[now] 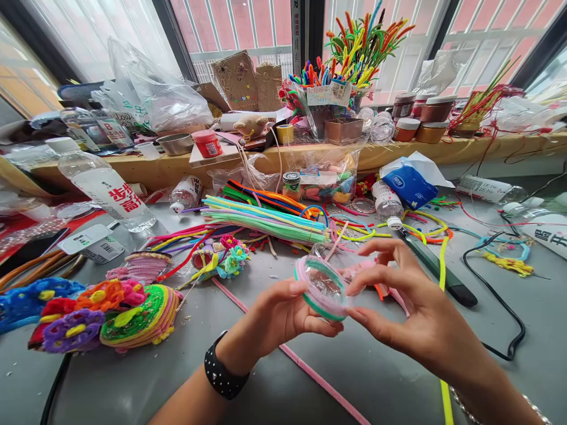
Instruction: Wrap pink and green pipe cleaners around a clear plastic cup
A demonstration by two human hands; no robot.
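both hands grip a wrapped clear plastic piece above the surface

the left hand [287, 313] is closed on the clear plastic piece [325, 283]: thumb on the near side, fingers behind its left edge. the right hand [411, 313] pinches the right edge of the same piece between thumb and lower fingers; its upper fingers are curled above the piece and hold nothing. the piece is round and see-through. it is held between the two hands, near the middle of the view and just above the grey surface [363, 378]. a pink wrap [302, 273] of pipe cleaner runs around its rim, and a green wrap [319, 309] lies directly against it. a black wristband [221, 372] sits on the left wrist.

surroundings:
- a loose pink pipe cleaner [310, 369] lies on the surface below the hands.
- a bundle of pipe cleaners [266, 221] lies behind the hands.
- coiled flower pieces [133, 313] are stacked to the left.
- a water bottle [104, 189] lies on its side at far left.
- a blue tissue pack [410, 186] and a black cable [500, 295] are to the right.
- a container of upright pipe cleaners [363, 41] stands on the window ledge [443, 150].
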